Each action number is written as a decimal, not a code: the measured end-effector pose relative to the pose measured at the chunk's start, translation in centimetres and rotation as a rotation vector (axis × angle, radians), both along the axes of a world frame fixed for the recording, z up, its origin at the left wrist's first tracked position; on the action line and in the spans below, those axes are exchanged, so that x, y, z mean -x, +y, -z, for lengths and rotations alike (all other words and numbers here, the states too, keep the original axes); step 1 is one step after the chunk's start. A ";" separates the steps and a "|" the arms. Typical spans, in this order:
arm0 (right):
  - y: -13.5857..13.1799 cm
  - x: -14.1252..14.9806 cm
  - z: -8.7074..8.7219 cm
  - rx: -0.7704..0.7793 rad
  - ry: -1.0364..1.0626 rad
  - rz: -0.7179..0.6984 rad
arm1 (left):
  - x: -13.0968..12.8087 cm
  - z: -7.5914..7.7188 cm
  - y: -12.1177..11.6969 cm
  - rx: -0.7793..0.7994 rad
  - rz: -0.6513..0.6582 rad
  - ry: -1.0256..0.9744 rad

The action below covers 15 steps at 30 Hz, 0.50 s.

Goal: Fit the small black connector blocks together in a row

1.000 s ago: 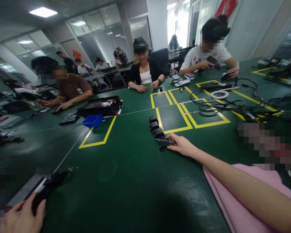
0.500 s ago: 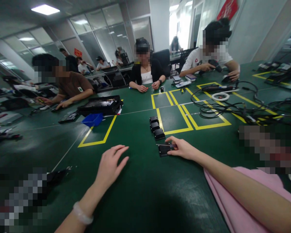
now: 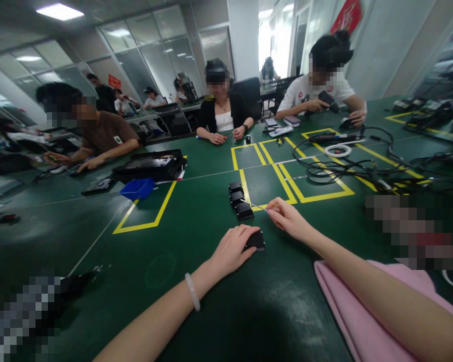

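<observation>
My left hand [image 3: 236,246], with a pale bracelet [image 3: 192,291] at the wrist, is closed over a flat black rectangular part [image 3: 257,242] on the table; the fingers hide its left side. In my right hand [image 3: 287,218] a slim, pointed metal tool [image 3: 254,204] is pinched, its exact kind too small to tell. The tool's tip points left, over or close to a row of three similar black parts [image 3: 244,210] just beyond my left hand. Small shiny spots show at the edges of the parts.
Yellow tape rectangles [image 3: 324,196] mark the green table [image 3: 196,206]. A blue tray [image 3: 138,188] and a black case [image 3: 151,163] stand left. Black cables [image 3: 324,173] lie coiled at right, with pink cloth [image 3: 385,296] near my right arm. Several people sit across the table.
My left hand has moved right and closed on the nearest black part. My right hand has left that part and moved slightly up and right, with the metal tool now pointing at the row.
</observation>
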State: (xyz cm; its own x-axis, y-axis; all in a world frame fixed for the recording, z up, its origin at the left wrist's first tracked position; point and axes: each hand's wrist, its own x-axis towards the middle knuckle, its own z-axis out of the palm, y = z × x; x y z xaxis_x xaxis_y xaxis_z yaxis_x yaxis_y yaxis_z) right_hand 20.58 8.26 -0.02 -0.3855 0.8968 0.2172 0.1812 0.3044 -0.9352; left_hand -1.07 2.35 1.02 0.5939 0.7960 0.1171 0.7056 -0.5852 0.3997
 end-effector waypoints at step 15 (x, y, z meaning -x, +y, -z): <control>0.5 -1.5 -2.5 -0.106 0.131 0.353 | 0.8 0.7 16.5 -0.233 -0.407 -0.028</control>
State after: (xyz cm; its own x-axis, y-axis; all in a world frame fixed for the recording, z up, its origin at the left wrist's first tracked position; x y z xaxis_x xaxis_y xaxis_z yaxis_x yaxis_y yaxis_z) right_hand 22.12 8.73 2.48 -0.0199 0.9391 0.3430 0.1732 0.3411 -0.9239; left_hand -1.89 18.80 0.36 0.2329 0.9143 0.3314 0.8871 -0.3394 0.3128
